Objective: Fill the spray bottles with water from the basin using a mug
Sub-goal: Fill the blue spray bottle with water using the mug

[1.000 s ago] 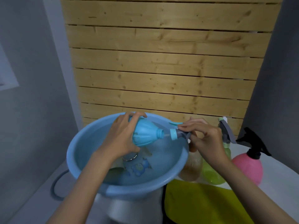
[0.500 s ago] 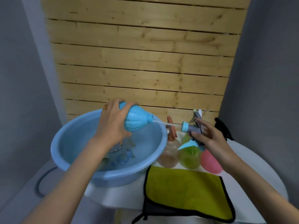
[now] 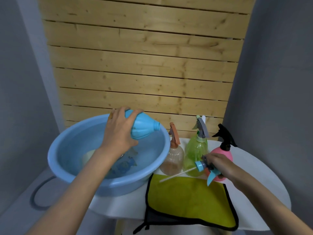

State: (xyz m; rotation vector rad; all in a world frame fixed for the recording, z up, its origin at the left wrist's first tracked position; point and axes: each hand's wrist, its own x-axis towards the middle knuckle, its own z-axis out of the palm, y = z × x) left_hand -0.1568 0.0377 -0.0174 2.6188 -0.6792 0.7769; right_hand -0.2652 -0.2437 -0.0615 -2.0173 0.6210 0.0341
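Head view: left hand [image 3: 118,133] grips the uncapped blue plastic bottle [image 3: 144,128]; right hand [image 3: 220,165] should lay its gripped blue trigger sprayer [image 3: 202,165] flat on the four-o'clock yellow cloth [image 3: 186,200].

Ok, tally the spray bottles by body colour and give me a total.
Blue bottle: 1, headless, in the left hand; blue spray head in the right hand
Amber bottle: 1
Green bottle: 1
Pink bottle: 1
Total: 4

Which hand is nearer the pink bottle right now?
Right. The right hand, gripping the spray head, is directly in front of the pink bottle, overlapping it in view. The left hand holds the blue bottle over the basin, well off to the left.
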